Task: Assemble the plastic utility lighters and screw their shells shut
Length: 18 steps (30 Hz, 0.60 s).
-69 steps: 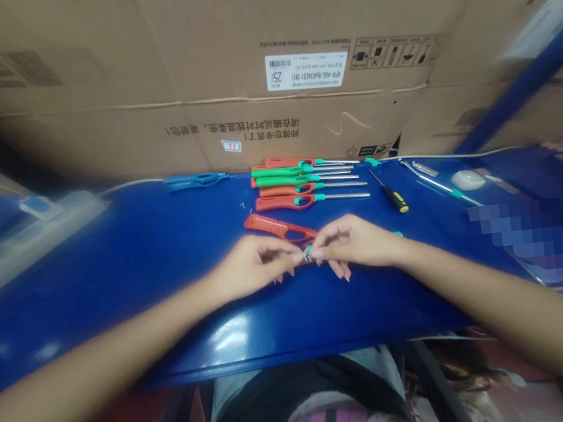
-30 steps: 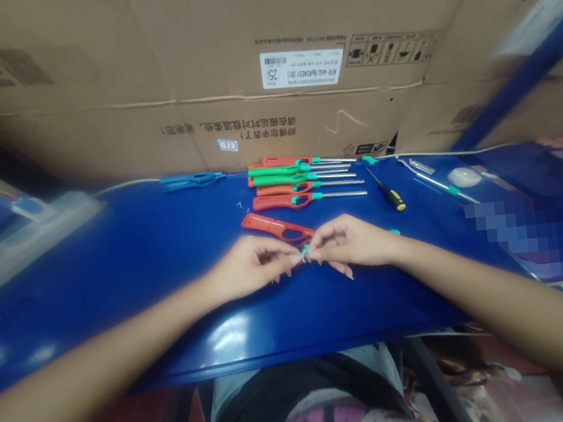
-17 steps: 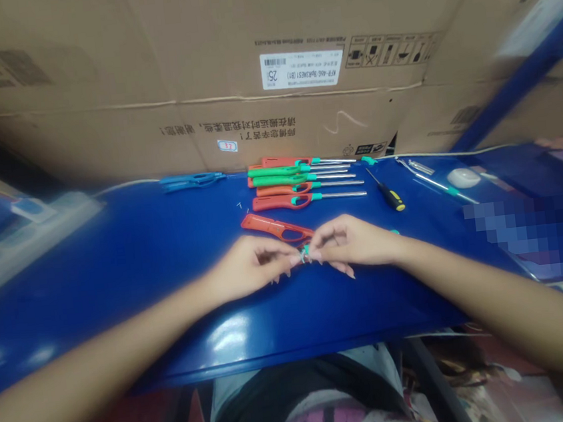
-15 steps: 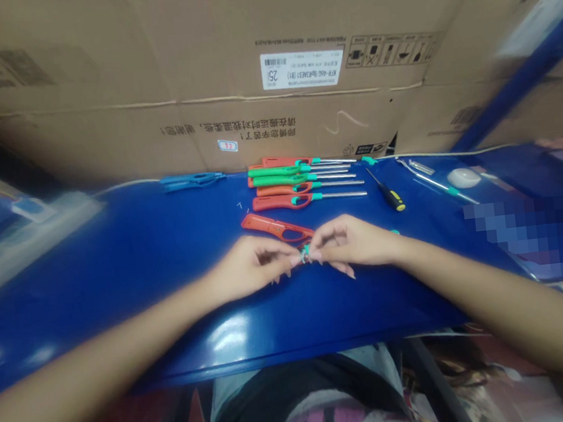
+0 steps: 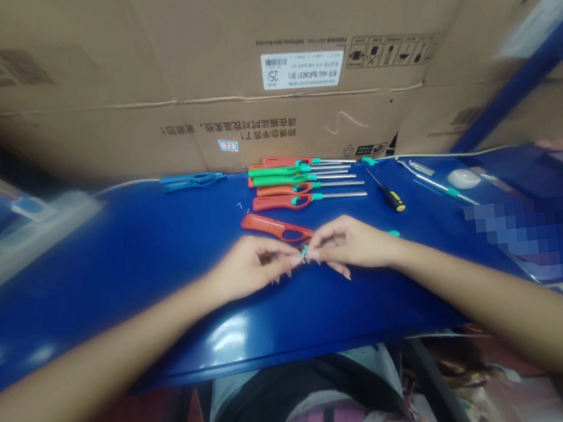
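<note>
A person's two bare hands meet near the centre of the frame, the left hand [image 5: 261,264] and the right hand [image 5: 348,244] pinching a small teal and pale piece [image 5: 305,254] between thumbs and fingers, too covered for its long axis to be told. Just above, an orange-red plastic handle shell [image 5: 265,224] lies on the glossy blue tabletop [image 5: 166,263], sloping from upper left to lower right, looped end toward the fingers. Higher up, orange-red and green lighters [image 5: 278,180] point their silvery metal tubes right. Compared with half a second earlier, the right hand's lowest fingertip sits slightly farther left; the lighters are unmoved.
</note>
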{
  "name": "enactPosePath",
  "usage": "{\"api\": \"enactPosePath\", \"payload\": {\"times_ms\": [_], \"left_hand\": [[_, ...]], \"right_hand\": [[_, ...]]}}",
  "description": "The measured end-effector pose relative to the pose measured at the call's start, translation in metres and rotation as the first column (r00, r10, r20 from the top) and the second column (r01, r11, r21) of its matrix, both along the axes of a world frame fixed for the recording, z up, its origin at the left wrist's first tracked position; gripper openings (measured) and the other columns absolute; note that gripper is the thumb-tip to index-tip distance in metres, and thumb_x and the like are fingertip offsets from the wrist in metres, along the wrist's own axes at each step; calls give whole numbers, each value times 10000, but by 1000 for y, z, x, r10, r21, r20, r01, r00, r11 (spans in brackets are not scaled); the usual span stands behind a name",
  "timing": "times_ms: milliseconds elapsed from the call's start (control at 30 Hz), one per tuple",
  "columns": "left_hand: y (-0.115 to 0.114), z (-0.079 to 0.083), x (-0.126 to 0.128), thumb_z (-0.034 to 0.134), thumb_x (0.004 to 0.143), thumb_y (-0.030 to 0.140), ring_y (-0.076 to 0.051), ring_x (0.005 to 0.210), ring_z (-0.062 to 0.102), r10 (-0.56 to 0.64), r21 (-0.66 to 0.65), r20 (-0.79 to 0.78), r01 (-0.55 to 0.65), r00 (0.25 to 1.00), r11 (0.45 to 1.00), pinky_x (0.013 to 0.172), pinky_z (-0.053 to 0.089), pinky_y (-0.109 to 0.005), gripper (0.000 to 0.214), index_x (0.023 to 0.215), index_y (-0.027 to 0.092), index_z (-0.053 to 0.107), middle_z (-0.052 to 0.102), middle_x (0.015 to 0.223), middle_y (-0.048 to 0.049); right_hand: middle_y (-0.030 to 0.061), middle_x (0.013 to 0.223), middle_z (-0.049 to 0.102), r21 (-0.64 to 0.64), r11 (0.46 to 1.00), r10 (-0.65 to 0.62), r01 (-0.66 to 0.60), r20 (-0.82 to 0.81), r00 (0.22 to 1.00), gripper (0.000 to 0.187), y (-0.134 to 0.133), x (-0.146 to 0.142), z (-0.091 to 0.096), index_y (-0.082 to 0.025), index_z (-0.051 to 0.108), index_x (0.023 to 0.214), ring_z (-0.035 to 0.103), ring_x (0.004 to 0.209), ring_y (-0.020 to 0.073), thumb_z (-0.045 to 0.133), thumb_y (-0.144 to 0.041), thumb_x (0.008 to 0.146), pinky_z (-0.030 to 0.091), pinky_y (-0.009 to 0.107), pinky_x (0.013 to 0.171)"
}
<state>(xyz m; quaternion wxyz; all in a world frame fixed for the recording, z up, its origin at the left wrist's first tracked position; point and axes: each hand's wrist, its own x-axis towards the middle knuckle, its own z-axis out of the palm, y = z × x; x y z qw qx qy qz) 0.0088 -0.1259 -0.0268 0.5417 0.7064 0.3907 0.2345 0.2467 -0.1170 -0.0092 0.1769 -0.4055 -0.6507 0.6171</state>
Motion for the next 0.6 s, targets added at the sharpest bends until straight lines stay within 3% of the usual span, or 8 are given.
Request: {"api": "enactPosePath", "payload": {"times_ms": [600], "left_hand": [[-2,-3,1,688,890,395,-102,576,603,-1,20,-34,1,999,1000,553,505,-192,314,1032,133,786,739,763,-60]], "right_hand": [[-58,483,560,25,998,-58,57,25,998,352,-3,-5,-4,-134,656,834,525,401,75,767,-464,784,447,192,408]]}}
